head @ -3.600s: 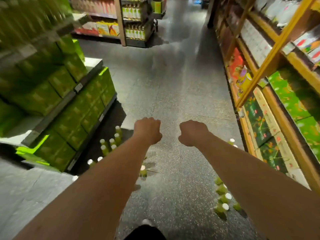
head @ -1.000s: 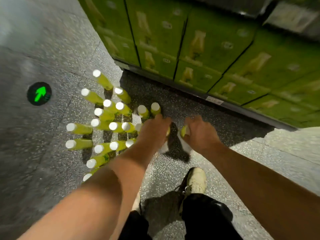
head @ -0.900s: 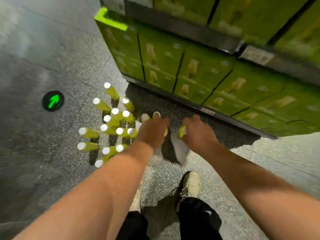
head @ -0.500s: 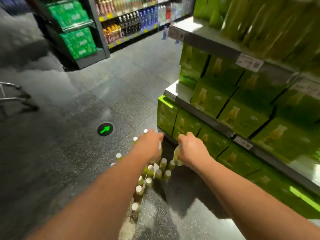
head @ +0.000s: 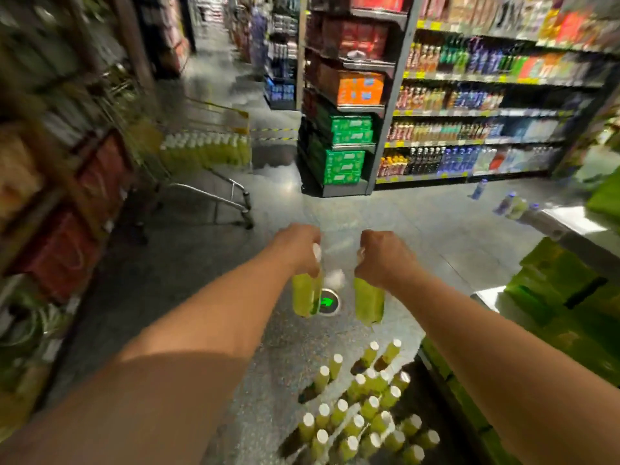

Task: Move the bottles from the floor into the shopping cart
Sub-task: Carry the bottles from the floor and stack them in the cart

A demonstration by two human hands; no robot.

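left hand [head: 297, 250] grips bottle [head: 303, 297] | right hand [head: 382, 256] grips second bottle [head: 369, 302] | both newly off floor [head: 436, 236] | next: seemingly part-filled shopping cart [head: 204, 149]

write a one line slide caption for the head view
Left hand grips one bottle, right hand grips a second bottle; loaded shopping cart ahead left, floor bottles below.

Head-worn, forward-down, over store aisle [head: 419, 223]

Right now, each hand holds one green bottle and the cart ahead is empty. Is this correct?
Not fully. The left hand and right hand each hold a green bottle, but the cart is not empty: the head view shows many bottles already in it.
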